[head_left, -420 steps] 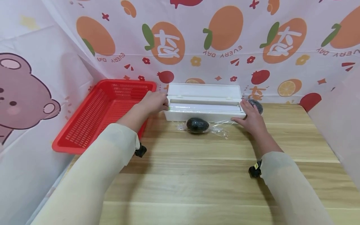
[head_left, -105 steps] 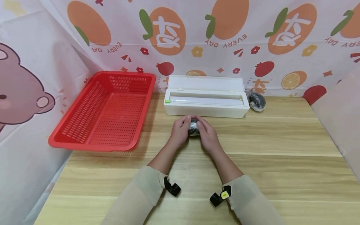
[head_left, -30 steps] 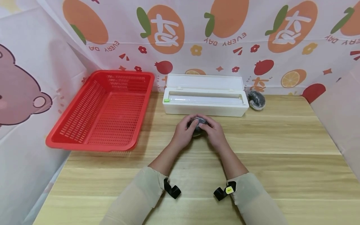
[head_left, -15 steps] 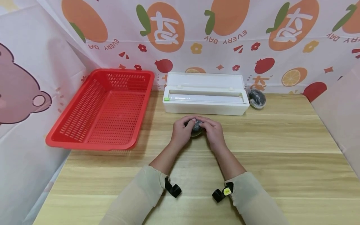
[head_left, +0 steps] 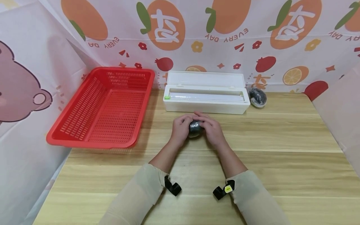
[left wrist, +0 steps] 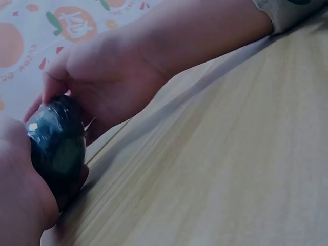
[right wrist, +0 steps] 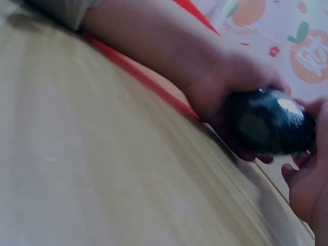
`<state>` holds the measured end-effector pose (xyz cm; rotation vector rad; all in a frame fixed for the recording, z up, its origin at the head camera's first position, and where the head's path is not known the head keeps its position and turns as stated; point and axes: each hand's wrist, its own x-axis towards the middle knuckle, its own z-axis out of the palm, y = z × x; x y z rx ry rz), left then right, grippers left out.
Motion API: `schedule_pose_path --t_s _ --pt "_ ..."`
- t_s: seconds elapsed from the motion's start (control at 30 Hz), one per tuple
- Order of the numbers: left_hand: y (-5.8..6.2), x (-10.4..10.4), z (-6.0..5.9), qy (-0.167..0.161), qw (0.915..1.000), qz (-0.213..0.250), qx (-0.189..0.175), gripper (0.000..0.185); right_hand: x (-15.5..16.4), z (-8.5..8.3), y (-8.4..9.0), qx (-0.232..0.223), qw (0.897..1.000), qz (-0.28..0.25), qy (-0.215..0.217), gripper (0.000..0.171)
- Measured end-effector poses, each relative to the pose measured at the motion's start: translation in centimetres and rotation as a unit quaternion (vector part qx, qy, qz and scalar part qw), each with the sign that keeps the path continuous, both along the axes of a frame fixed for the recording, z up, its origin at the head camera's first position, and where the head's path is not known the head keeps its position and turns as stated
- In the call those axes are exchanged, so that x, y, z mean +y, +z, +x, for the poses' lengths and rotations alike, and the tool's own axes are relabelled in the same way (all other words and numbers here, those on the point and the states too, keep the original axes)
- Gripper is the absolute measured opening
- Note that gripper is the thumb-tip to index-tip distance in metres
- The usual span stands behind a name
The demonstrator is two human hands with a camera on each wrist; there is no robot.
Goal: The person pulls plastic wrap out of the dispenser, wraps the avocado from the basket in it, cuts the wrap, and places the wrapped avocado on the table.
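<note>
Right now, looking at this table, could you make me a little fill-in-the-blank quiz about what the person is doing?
1. Both hands, the left hand and the right hand, hold a dark avocado covered in clear ____.
2. The basket left of the hands is coloured ____.
3. The lid of the white box behind the hands stands ____.
4. A second wrapped avocado lies at the box's ____ end.

Missing words: wrap; red; open; right

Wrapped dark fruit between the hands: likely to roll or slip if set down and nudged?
The wrapped fruit is rounded and egg-shaped, so it would probably roll. Its film looks glossy in the right wrist view, so possibly slippery. Both the left hand and right hand cup it.
</note>
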<state>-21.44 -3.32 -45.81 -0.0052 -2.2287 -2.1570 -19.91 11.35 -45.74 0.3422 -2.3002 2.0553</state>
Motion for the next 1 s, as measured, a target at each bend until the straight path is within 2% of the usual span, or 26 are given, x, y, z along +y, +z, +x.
schedule_pose_path --t_s 0.07,0.13,0.23,0.3,0.37,0.5,0.6,0.67,0.73,0.83,0.93,1.0 --pt "-0.2 0.2 0.1 -0.007 1.0000 0.002 0.007 0.024 -0.5 0.1 0.0 -0.022 0.997 -0.070 -0.022 0.035" --pt "-0.2 0.4 0.2 -0.011 0.9998 -0.002 0.014 0.023 -0.9 0.3 0.0 -0.038 0.990 -0.132 -0.043 0.036" --pt "-0.2 0.5 0.3 -0.010 0.9996 -0.016 0.023 0.023 -1.3 0.3 0.1 -0.050 0.982 -0.170 -0.063 0.035" --pt "-0.1 0.5 0.3 -0.004 0.9996 -0.020 0.018 0.023 -1.2 0.2 0.1 -0.052 0.986 -0.144 -0.062 0.034" --pt "0.0 0.4 0.2 0.000 0.9999 -0.010 0.002 0.024 -1.0 0.2 0.2 -0.041 0.994 -0.089 -0.049 0.032" --pt "0.1 0.4 -0.1 -0.006 0.9974 0.037 -0.061 0.028 -0.6 0.9 1.3 0.024 1.000 0.004 -0.002 0.026" --pt "0.2 0.4 -0.2 -0.035 0.9897 0.087 -0.109 0.032 -0.5 1.6 2.4 0.076 0.997 0.028 0.016 0.022" --pt "0.2 0.5 -0.1 -0.054 0.9826 0.117 -0.134 0.035 -0.6 1.7 2.2 0.091 0.995 0.035 0.006 0.020" --pt "0.3 0.6 0.0 -0.067 0.9775 0.136 -0.146 0.036 -0.6 1.3 1.3 0.094 0.995 0.036 -0.016 0.020" --pt "0.4 0.7 0.1 -0.076 0.9807 0.127 -0.128 0.041 -0.5 0.4 -0.1 0.082 0.994 0.023 -0.074 0.024" --pt "0.4 0.9 0.4 -0.107 0.9889 0.075 -0.071 0.045 -0.2 0.0 -0.4 0.052 0.989 -0.002 -0.135 0.030" --pt "0.4 1.0 0.6 -0.133 0.9902 0.032 -0.028 0.047 0.1 -0.1 -0.5 0.024 0.986 -0.022 -0.166 0.034"
